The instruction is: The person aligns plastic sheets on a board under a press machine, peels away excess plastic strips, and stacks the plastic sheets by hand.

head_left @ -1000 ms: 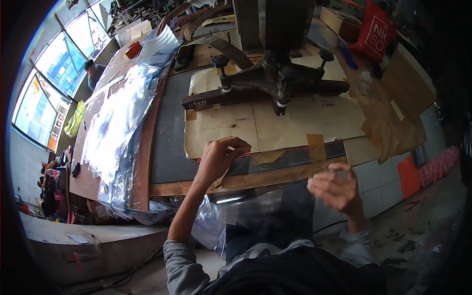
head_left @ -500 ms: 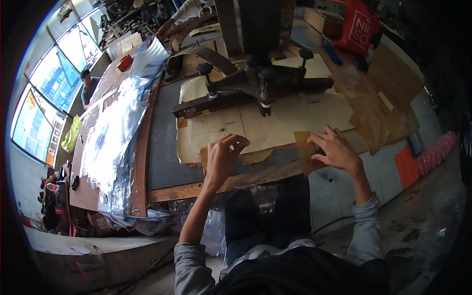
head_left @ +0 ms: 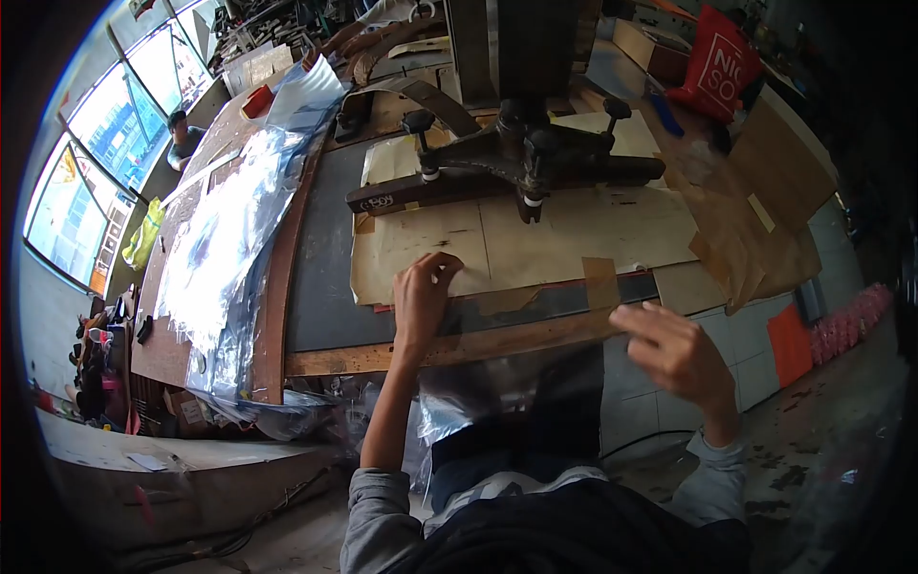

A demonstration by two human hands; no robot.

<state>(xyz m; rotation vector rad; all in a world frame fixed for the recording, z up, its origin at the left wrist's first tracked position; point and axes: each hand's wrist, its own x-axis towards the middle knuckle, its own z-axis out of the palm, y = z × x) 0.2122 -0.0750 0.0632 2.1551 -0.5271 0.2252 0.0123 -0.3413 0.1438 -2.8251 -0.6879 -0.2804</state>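
My left hand (head_left: 421,297) is over the front left part of a cream sheet (head_left: 430,239), its thumb and finger bent together in a pinch. Whatever lies between those fingertips is hidden. My right hand (head_left: 674,352) is just off the wooden front edge (head_left: 459,350) of the table, fingers pressed together and pointing left, a little blurred. A brown tape strip (head_left: 601,283) hangs over the sheet's front edge, just above my right fingertips. A second brown tape piece (head_left: 509,300) sits on the same edge between my hands.
A dark metal clamp frame with knobs (head_left: 521,158) stands across the sheet. Shiny clear plastic film (head_left: 225,220) covers the left table. Brown paper (head_left: 755,244) and a red bag (head_left: 717,67) are at the right. A person (head_left: 184,139) is near the windows.
My right hand has moved down and away from the tape strip, its fingers closing up. My left hand stays near the sheet's front edge. The view has shifted slightly.
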